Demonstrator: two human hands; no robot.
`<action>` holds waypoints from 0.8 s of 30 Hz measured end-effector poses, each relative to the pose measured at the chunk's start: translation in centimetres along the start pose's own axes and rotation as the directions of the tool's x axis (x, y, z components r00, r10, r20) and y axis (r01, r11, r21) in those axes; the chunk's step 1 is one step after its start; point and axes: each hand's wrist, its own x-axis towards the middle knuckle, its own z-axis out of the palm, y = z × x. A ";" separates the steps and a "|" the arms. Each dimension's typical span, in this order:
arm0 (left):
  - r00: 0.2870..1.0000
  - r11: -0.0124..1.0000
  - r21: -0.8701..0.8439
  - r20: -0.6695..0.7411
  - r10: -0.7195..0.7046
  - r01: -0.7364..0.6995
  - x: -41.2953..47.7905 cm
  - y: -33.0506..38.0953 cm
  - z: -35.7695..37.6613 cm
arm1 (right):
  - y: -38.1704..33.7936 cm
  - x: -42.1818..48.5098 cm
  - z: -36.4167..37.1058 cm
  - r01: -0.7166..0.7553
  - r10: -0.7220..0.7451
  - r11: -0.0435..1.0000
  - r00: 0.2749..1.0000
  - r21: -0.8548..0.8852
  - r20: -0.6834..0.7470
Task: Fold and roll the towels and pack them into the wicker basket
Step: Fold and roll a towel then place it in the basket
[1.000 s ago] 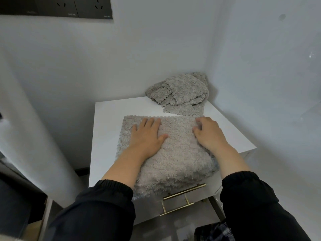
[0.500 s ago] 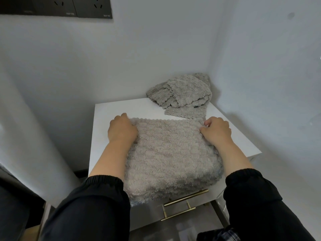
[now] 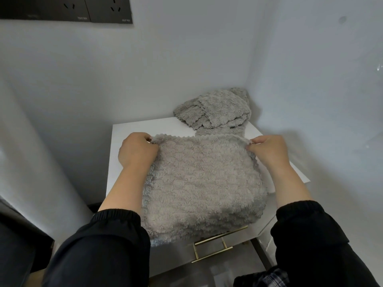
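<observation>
A fluffy grey towel (image 3: 203, 183) lies spread on the white cabinet top (image 3: 132, 129), its near end hanging over the front edge. My left hand (image 3: 137, 151) pinches the towel's far left corner. My right hand (image 3: 269, 151) pinches the far right corner. Both corners are lifted slightly off the surface, and the scalloped far edge runs between my hands. A heap of more grey towels (image 3: 215, 109) sits at the back right corner against the wall. No wicker basket is in view.
White walls close in behind and to the right of the cabinet. A brass drawer handle (image 3: 215, 249) sticks out below the towel's hanging end. Dark wall sockets (image 3: 87, 9) sit high on the back wall. My black sleeves cover the foreground.
My hands went from lying flat on the towel to its two far corners, and now pinch and lift them. The far edge has risen off the cabinet top.
</observation>
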 end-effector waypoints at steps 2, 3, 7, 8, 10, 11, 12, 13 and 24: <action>0.999 0.999 -0.042 -0.037 -0.001 -0.001 -0.1 0.1 0.0 | 0.0 0.0 -0.1 -0.031 0.031 0.998 1.000 0.049 0.002; 1.000 0.995 -0.097 -0.017 0.005 -0.007 0.1 0.0 0.1 | 0.1 0.0 -0.2 -0.057 0.056 0.997 0.998 0.057 0.018; 0.963 0.907 -0.396 0.265 -0.041 0.147 0.4 -0.2 -0.2 | 0.1 0.0 -0.4 -0.240 0.212 0.960 0.961 0.148 0.179; 0.946 0.890 -0.413 0.319 -0.056 0.192 0.3 -0.1 -0.5 | -0.1 -0.1 -0.5 -0.267 0.231 0.949 0.951 0.168 0.204; 0.923 0.846 -0.463 0.376 -0.083 0.265 0.1 0.3 -0.9 | -0.1 -0.1 -0.6 -0.299 0.247 0.930 0.939 0.216 0.238; 0.915 0.818 -0.494 0.392 -0.094 0.295 0.0 0.4 -1.0 | -0.2 -0.2 -0.6 -0.317 0.255 0.917 0.933 0.243 0.255; 0.908 0.793 -0.518 0.406 -0.101 0.320 0.0 0.5 -1.0 | -0.3 -0.2 -0.6 -0.337 0.265 0.903 0.925 0.266 0.272; 0.902 0.778 -0.529 0.417 -0.108 0.338 0.0 0.7 -1.1 | -0.2 -0.3 -0.6 -0.353 0.272 0.891 0.918 0.285 0.288; 0.839 0.682 -0.548 0.511 -0.186 0.485 0.2 0.6 -1.2 | -0.2 -0.5 -1.1 -0.483 0.335 0.794 0.854 0.369 0.399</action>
